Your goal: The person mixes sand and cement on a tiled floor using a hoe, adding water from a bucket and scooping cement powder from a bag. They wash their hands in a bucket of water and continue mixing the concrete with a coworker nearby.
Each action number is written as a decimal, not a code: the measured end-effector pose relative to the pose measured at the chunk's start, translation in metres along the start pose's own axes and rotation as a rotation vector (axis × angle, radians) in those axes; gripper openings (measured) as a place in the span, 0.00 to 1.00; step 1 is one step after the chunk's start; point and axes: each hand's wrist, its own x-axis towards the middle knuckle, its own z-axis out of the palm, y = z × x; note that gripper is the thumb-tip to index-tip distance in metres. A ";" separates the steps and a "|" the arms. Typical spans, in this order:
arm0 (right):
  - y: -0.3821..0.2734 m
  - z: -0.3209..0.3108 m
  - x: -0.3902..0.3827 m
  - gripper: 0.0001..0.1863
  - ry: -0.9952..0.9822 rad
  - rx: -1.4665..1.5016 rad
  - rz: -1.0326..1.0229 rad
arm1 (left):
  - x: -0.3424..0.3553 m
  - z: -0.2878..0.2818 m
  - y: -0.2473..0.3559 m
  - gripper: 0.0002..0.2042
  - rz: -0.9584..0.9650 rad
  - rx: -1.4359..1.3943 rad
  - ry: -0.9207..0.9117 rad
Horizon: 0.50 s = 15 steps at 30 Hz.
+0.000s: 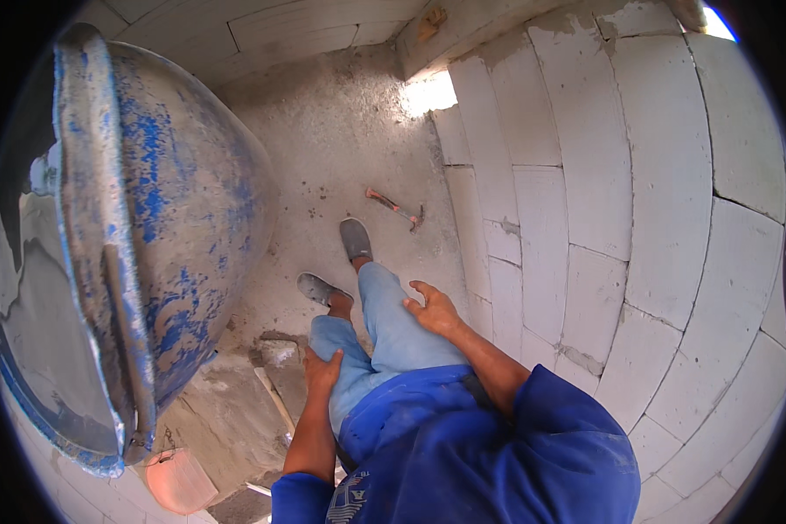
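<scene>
A fair bit is cut off or murky in this one. The big blue drum (188, 162) fills the upper left and runs into the black fisheye border, so its far side is gone, and the grey patch inside its mouth is hard to make out. Low in the frame, the blue shirt (498, 445) runs off the bottom edge and its print is only partly readable. The pinkish-orange thing (182, 482) at lower left is tough to identify, and the wooden stick (275, 397) right of it disappears behind the left forearm.

As for the hands, the left hand (323, 371) is at the thigh of the light-blue trousers (384, 306), thumb out from the fingers, loosely open and with nothing visible in it. Its palm is turned out of sight. The right hand (434, 312), right of center, has its thumb and fingers spread and looks empty; can't tell whether it brushes the trousers.

The hammer (393, 208) with the orange handle lies on the concrete floor (323, 122), upper middle, straight up the frame from the right hand and well apart from it, just beyond the grey shoes (355, 237).
</scene>
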 end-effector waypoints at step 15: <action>0.129 0.005 0.021 0.34 -0.210 -0.443 0.067 | -0.025 0.099 0.127 0.53 -0.219 0.435 0.113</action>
